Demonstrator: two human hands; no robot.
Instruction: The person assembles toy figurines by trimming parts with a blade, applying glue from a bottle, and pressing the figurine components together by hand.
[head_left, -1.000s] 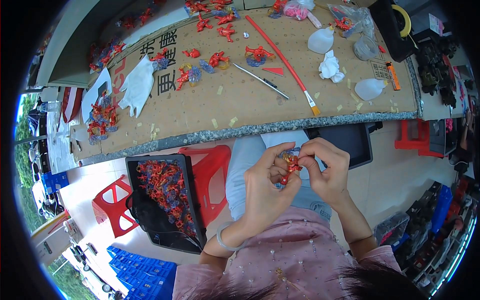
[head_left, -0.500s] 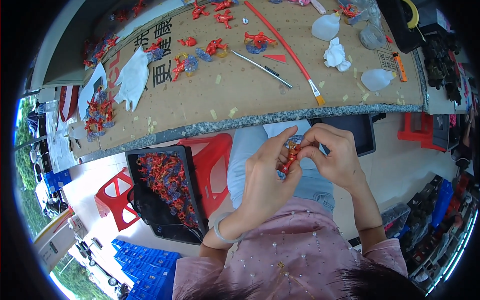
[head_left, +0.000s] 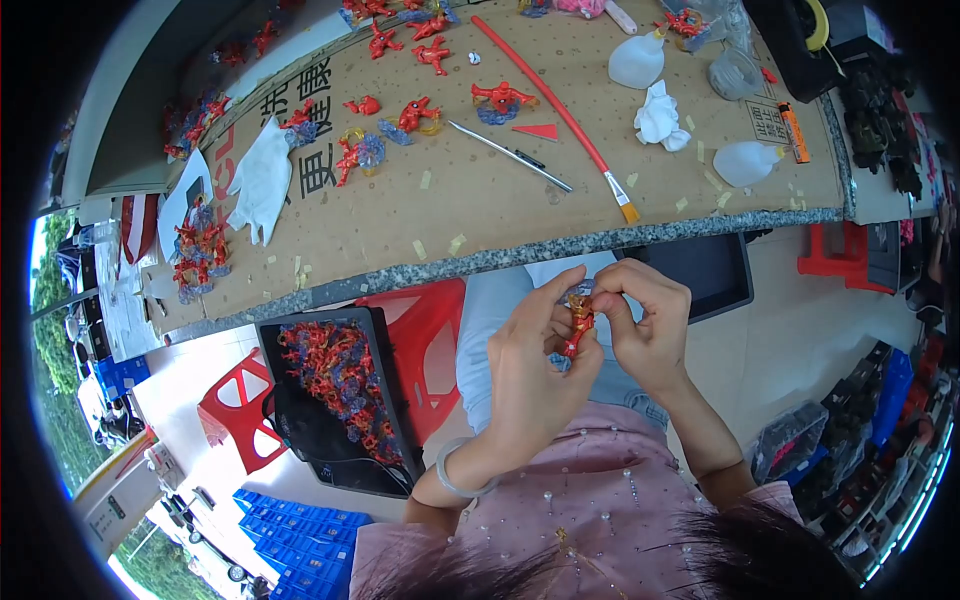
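Above my lap, a small red and gold toy figure (head_left: pixel 578 325) with a clear bluish part at its upper end is held between both hands. The thumb and fingers of my left hand (head_left: pixel 535 365) close around its lower part. My right hand (head_left: pixel 648 318) pinches near the figure's upper end, thumb against forefinger, partly covering it. Similar red figures (head_left: pixel 415 115) with translucent blue and yellow parts lie on the cardboard-covered table (head_left: pixel 400 200) in front of me.
A red-handled paintbrush (head_left: pixel 560 110), a slim metal pen-like tool (head_left: pixel 510 157) and clear squeeze bottles (head_left: pixel 747 163) lie on the table. White gloves (head_left: pixel 262 180) rest at the left. A black crate (head_left: pixel 395 360) of red and blue figures stands left of my legs, by red stools (head_left: pixel 430 340).
My right hand has shifted slightly left and the figure now shows more upright between my hands. The whole view has tilted a little, so the table items sit slightly differently.
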